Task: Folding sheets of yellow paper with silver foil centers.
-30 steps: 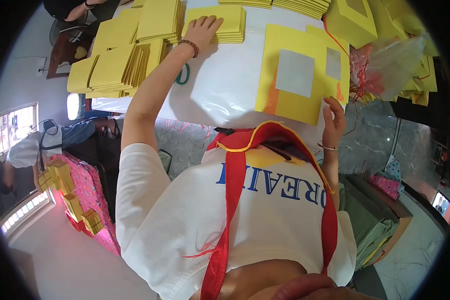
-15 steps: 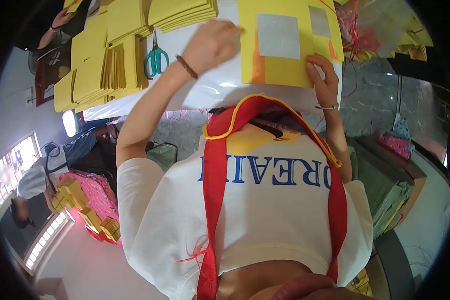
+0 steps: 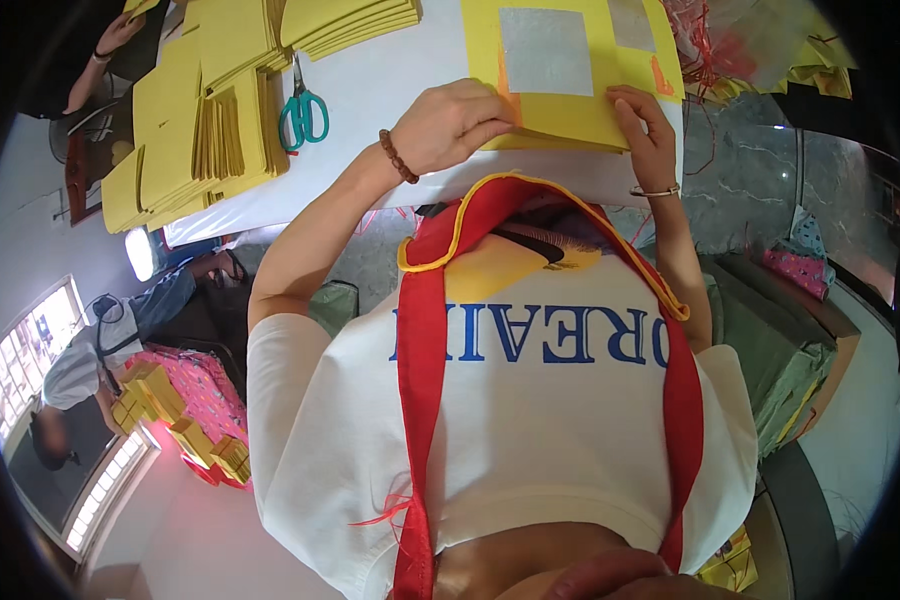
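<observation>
A yellow paper sheet (image 3: 570,108) with a silver square and an orange patch lies at the near edge of the white-covered table. My left hand (image 3: 455,125) pinches its near left edge, which is raised in a slight curl. At the near right corner, the bent fingers of my right hand (image 3: 648,130) grip the sheet's edge. Another yellow sheet (image 3: 667,62) with a silver square shows beside and beneath it. Teal-handled scissors (image 3: 303,115) lie apart from my left hand, beside stacks of folded yellow paper (image 3: 235,130).
More yellow stacks (image 3: 345,25) cover the table's far left. Clear plastic bags and red string (image 3: 715,40) sit beyond its right edge. A co-worker's hand (image 3: 120,33) holds yellow paper at the upper left. Green wrapped bundles (image 3: 770,350) stand to my right.
My left hand has come down and right onto the sheet's near edge and closed on it. That edge has lifted and curled. The right hand stays at the right corner.
</observation>
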Tool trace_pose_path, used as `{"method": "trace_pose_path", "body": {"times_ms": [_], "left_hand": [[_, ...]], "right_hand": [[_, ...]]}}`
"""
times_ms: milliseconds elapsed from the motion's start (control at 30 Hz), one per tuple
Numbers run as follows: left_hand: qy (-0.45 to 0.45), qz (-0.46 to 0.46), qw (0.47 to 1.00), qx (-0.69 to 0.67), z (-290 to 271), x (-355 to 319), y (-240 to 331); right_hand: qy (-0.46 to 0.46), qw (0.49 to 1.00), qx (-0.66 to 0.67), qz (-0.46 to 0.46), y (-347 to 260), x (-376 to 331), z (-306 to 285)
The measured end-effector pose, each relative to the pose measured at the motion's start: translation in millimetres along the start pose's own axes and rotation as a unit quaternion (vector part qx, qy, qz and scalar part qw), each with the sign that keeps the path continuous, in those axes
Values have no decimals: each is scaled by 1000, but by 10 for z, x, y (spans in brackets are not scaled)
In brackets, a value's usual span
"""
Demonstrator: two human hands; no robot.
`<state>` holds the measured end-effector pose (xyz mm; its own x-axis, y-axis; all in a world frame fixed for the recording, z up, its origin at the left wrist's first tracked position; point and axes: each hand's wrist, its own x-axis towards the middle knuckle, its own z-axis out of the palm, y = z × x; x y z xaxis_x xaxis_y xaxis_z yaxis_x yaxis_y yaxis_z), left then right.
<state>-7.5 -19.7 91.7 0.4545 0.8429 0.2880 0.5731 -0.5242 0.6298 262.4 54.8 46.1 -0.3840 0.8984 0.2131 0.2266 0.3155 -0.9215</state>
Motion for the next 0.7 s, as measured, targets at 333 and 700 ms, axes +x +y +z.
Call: {"method": "trace_pose_path", "body": {"times_ms": [333, 700], "left_hand": [[-65, -130, 977, -156, -72, 74, -121], [-109, -221, 917, -314, -106, 124, -209]], "right_hand": [[-2, 998, 59, 26, -19, 4, -29], [-9, 997, 78, 23, 21, -6, -37]]}}
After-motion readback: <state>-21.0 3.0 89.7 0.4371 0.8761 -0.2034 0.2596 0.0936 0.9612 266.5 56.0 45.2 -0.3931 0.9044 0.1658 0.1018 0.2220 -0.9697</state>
